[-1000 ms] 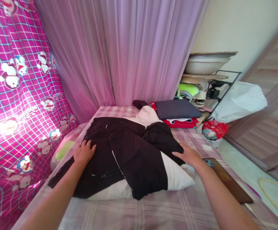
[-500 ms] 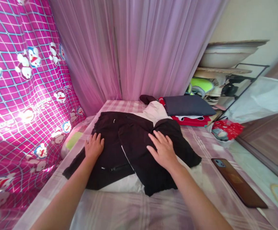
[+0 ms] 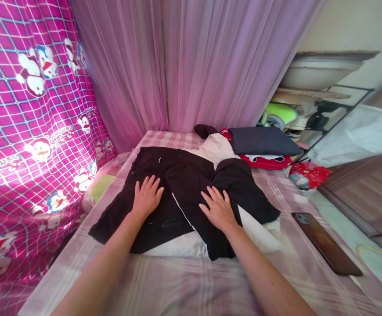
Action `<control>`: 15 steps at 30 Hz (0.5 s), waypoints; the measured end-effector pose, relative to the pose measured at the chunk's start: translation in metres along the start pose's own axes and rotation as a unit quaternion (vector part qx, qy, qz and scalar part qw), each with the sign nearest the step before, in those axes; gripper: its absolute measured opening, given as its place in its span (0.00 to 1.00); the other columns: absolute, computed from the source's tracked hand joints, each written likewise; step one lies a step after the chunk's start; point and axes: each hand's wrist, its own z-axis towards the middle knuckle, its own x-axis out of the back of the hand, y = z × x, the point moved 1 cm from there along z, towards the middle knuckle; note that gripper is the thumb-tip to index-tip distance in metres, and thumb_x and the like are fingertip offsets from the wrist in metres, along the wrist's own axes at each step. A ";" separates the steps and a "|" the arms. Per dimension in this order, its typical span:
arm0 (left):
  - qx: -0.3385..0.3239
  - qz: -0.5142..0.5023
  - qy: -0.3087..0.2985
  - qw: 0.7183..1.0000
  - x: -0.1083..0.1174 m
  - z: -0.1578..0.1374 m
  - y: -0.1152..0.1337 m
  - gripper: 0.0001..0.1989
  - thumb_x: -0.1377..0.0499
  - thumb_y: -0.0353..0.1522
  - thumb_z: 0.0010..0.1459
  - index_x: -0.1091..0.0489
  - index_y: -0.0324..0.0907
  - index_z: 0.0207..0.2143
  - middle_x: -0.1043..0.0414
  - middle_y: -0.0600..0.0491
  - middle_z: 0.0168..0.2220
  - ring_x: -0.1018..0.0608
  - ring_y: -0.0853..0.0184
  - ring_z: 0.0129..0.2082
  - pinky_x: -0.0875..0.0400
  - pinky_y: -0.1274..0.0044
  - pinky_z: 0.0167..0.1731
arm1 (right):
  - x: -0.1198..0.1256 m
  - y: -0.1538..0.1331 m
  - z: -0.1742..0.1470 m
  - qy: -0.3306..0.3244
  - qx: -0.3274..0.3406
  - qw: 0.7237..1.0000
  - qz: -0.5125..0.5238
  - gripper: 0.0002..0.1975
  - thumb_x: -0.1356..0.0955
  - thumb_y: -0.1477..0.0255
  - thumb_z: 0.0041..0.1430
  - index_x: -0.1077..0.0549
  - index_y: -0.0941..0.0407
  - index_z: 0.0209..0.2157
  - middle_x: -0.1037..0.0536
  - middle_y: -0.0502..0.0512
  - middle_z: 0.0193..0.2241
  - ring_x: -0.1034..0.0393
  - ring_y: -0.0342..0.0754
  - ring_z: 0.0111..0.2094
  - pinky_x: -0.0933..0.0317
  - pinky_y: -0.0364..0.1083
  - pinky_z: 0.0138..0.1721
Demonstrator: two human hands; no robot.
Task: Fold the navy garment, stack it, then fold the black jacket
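Pressing flat, both open palms rest on a black-and-white jacket [image 3: 184,193] spread across the checked bedsheet [image 3: 184,285]: left hand [image 3: 147,198] on the body panel, right hand [image 3: 219,210] on the folded-over sleeve, which runs toward the person.

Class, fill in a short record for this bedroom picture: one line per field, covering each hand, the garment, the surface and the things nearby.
Left hand: left hand flat, fingers spread, on the dark jacket
Right hand: right hand flat on the jacket's folded part
Garment: dark with white panels, spread out
Surface: checked bed sheet
Nearby: phone to the right; folded clothes behind; pink curtain at the back
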 end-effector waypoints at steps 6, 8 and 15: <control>-0.009 0.007 -0.071 0.997 -0.015 0.000 0.012 0.30 0.57 0.47 0.66 0.44 0.47 0.66 0.48 0.47 0.69 0.46 0.54 0.68 0.54 0.54 0.64 | -0.003 0.001 0.000 0.008 -0.003 1.000 0.005 0.24 0.42 0.59 0.67 0.32 0.52 0.60 0.38 0.59 0.65 0.49 0.56 0.66 0.62 0.61 0.65; -0.008 0.006 -0.064 0.998 -0.016 0.001 0.011 0.30 0.57 0.47 0.66 0.43 0.47 0.66 0.48 0.47 0.68 0.46 0.54 0.68 0.54 0.54 0.64 | -0.002 0.001 0.000 0.010 -0.004 1.000 0.009 0.24 0.42 0.59 0.67 0.32 0.52 0.60 0.38 0.59 0.65 0.49 0.55 0.66 0.62 0.61 0.65; -0.009 0.010 -0.049 0.999 -0.015 0.001 0.010 0.29 0.57 0.46 0.66 0.41 0.47 0.65 0.46 0.47 0.68 0.44 0.54 0.68 0.53 0.55 0.64 | 0.001 0.001 -0.001 0.016 -0.008 1.000 0.021 0.24 0.42 0.60 0.68 0.31 0.52 0.59 0.38 0.59 0.64 0.49 0.55 0.66 0.61 0.61 0.65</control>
